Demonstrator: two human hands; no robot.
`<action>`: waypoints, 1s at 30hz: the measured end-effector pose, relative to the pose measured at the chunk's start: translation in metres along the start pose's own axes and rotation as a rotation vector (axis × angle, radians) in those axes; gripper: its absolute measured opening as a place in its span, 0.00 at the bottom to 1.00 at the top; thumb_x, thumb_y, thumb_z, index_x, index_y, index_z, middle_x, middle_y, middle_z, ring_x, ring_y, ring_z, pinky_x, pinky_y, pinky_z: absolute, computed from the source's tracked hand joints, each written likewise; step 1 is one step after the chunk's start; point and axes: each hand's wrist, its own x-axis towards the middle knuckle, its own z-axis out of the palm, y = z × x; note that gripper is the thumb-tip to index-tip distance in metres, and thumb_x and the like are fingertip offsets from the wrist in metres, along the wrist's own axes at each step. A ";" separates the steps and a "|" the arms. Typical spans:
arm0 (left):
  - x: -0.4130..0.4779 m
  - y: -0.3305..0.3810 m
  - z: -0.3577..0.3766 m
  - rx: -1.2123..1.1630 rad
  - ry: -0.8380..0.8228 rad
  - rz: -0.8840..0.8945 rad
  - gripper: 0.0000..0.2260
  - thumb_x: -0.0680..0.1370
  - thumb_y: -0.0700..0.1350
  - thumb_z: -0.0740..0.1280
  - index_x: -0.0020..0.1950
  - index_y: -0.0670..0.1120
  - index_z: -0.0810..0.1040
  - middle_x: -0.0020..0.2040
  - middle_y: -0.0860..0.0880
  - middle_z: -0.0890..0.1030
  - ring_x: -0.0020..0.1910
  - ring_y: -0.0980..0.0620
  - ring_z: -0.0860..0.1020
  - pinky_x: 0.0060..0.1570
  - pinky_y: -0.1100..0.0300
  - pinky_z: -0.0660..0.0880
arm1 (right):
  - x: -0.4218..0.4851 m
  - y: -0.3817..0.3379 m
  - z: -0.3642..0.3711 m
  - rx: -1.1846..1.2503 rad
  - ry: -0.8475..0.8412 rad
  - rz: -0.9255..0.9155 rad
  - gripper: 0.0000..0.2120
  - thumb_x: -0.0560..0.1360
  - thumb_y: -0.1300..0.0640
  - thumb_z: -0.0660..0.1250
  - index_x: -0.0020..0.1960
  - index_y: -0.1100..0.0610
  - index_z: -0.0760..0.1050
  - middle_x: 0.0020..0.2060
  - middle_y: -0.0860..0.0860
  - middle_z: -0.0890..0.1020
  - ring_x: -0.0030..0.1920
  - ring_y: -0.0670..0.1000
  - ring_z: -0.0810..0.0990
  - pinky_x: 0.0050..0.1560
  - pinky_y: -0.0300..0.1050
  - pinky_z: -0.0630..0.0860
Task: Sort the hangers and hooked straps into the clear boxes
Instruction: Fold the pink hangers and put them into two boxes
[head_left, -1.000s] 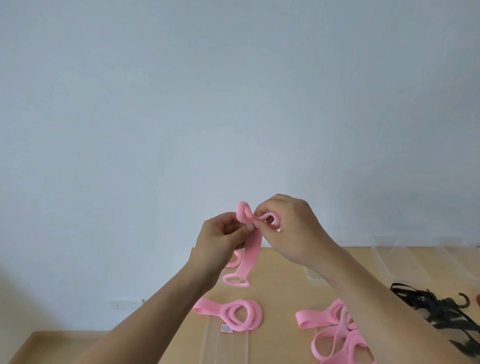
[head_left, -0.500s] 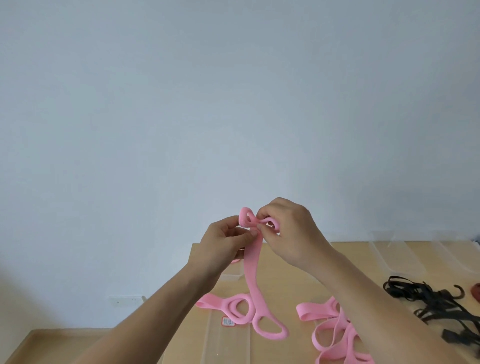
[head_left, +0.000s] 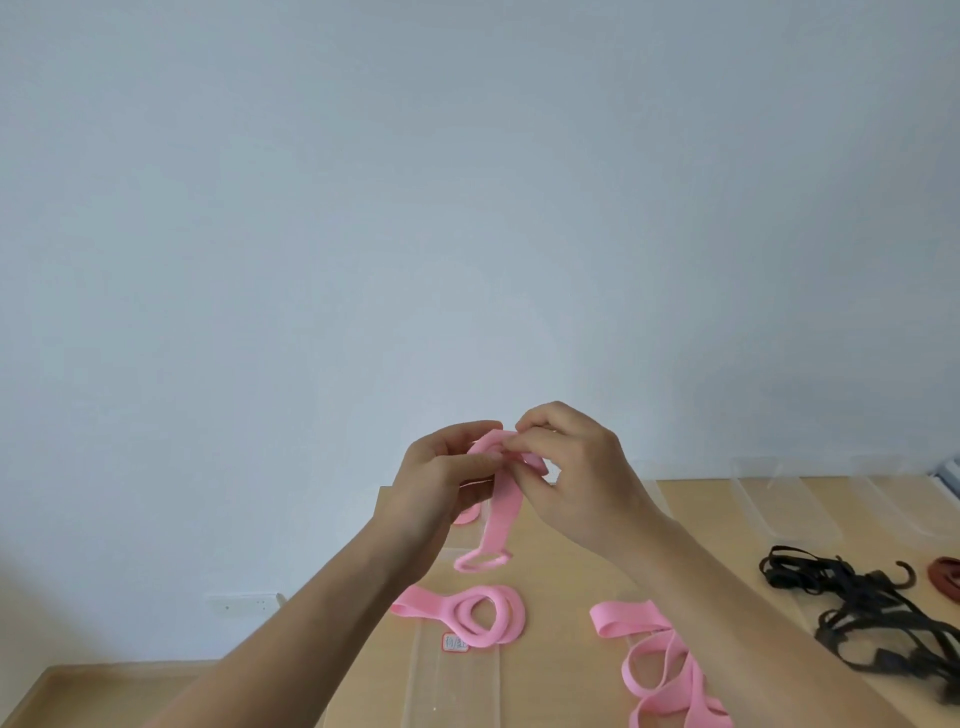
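Light: was soft, even, fairly bright
Wall (head_left: 467, 208): was paler at centre, dimmer toward lower left
Shadows: were faint and soft on table (head_left: 561, 587)
Focus: right hand (head_left: 576, 478) edges were slightly soft; boxes (head_left: 774, 499) looked washed out

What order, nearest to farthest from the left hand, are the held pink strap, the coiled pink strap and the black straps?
1. The held pink strap: pinched in the left hand itself.
2. The coiled pink strap: on the table, just below.
3. The black straps: far right of the table.
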 end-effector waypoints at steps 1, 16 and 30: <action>0.001 -0.001 -0.001 -0.031 0.021 -0.011 0.13 0.78 0.37 0.67 0.62 0.37 0.80 0.55 0.38 0.86 0.56 0.42 0.85 0.60 0.49 0.79 | 0.000 -0.001 -0.001 0.023 0.003 0.010 0.09 0.73 0.62 0.72 0.50 0.50 0.85 0.44 0.49 0.79 0.41 0.51 0.80 0.41 0.46 0.78; 0.005 -0.010 -0.002 0.054 0.208 0.009 0.16 0.71 0.39 0.73 0.57 0.50 0.81 0.52 0.45 0.87 0.52 0.40 0.86 0.60 0.40 0.81 | 0.012 -0.004 -0.005 0.262 -0.169 0.321 0.05 0.78 0.59 0.71 0.50 0.53 0.85 0.37 0.43 0.84 0.42 0.46 0.83 0.47 0.43 0.80; 0.005 -0.008 0.002 -0.042 0.178 -0.090 0.20 0.72 0.46 0.72 0.64 0.51 0.78 0.51 0.42 0.88 0.47 0.43 0.86 0.56 0.42 0.78 | 0.013 -0.008 -0.005 0.119 -0.019 0.091 0.11 0.72 0.69 0.73 0.49 0.56 0.85 0.41 0.49 0.82 0.39 0.48 0.79 0.43 0.43 0.78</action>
